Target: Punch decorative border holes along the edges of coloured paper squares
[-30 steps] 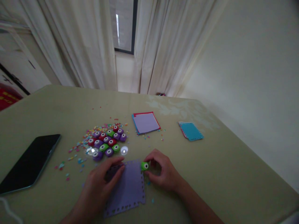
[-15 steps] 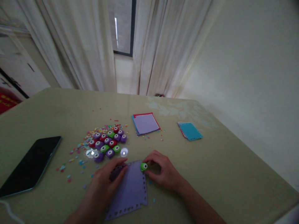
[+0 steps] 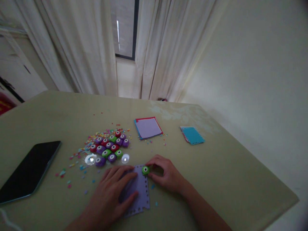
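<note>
A sheet of purple paper (image 3: 141,192) lies on the table, small holes punched along its right and bottom edges. My left hand (image 3: 113,189) rests over its left part, fingers spread and pressing on it. At the paper's top right corner is a small green craft hole punch (image 3: 145,170), pinched between the thumb and fingers of my right hand (image 3: 165,173). Whether the paper's edge sits inside the punch is hard to see. Beyond my left hand stand several similar punches (image 3: 109,146) in purple, red and green, close together.
Coloured paper bits (image 3: 89,144) lie scattered around the punches. A stack of uncut paper squares (image 3: 149,127) is at mid-table, with punched blue paper (image 3: 192,135) to its right. A dark tablet (image 3: 31,168) lies at left, a white cable (image 3: 8,219) below it. Two clear, shiny discs (image 3: 125,158) sit nearby.
My left hand has flattened and spread over the paper, shifting right from its curled hold at the left edge. My right hand stays at the top right corner with the green punch, turned slightly.
</note>
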A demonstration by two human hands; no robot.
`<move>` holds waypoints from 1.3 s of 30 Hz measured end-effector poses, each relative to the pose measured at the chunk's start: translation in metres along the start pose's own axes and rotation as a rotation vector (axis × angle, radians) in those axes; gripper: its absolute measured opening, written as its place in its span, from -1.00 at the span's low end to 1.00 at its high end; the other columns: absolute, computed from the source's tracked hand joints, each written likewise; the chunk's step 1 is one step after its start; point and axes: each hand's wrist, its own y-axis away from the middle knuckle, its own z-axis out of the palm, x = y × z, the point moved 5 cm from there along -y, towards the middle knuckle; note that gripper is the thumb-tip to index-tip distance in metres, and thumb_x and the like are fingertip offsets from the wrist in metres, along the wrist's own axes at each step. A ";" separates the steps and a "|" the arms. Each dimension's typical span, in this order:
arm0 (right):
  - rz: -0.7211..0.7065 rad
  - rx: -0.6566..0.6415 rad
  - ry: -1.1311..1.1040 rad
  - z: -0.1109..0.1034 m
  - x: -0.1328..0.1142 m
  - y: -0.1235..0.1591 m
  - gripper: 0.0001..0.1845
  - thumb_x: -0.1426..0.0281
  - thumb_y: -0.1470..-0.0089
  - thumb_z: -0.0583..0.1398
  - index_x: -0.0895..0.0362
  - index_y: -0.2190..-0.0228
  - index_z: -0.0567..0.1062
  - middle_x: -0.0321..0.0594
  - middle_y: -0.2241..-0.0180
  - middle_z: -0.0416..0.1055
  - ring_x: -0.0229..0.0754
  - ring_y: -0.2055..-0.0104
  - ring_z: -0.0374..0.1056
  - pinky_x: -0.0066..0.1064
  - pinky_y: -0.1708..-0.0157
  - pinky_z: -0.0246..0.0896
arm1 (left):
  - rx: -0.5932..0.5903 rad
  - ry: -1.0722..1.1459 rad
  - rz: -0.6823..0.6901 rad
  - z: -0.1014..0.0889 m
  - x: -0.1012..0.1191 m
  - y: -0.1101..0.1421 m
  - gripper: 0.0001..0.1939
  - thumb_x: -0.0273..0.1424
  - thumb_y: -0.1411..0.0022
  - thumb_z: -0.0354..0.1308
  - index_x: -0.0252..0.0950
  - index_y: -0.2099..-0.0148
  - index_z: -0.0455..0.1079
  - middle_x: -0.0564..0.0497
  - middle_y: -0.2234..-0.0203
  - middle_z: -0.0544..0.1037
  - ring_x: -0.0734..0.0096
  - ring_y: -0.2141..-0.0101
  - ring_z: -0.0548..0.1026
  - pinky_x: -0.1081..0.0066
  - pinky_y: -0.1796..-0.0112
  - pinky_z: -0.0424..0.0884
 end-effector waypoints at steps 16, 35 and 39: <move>-0.002 0.002 0.012 0.001 0.002 0.001 -0.75 0.43 -0.18 0.37 0.12 0.07 0.64 -0.14 0.14 0.59 -0.11 0.11 0.48 -0.30 0.09 0.38 | -0.018 -0.028 0.023 0.006 -0.002 0.000 -0.48 -0.11 -0.39 0.33 0.05 -0.35 0.44 -0.02 -0.27 0.54 -0.02 -0.19 0.50 -0.01 -0.19 0.44; 0.007 0.041 0.010 0.000 -0.001 -0.001 -0.77 0.39 -0.14 0.40 0.13 0.13 0.66 -0.15 0.19 0.60 -0.12 0.17 0.49 -0.34 0.13 0.38 | 0.007 -0.032 0.034 0.010 -0.005 -0.001 -0.49 -0.11 -0.40 0.32 0.06 -0.34 0.44 -0.02 -0.26 0.54 -0.03 -0.18 0.51 -0.03 -0.18 0.48; -0.002 0.029 0.035 0.001 0.000 -0.001 -0.76 0.36 -0.15 0.40 0.12 0.12 0.66 -0.16 0.19 0.59 -0.12 0.18 0.49 -0.34 0.14 0.37 | -0.003 -0.029 0.039 0.008 -0.005 -0.003 -0.47 -0.11 -0.39 0.33 0.05 -0.35 0.43 -0.02 -0.25 0.55 -0.03 -0.18 0.52 -0.02 -0.18 0.48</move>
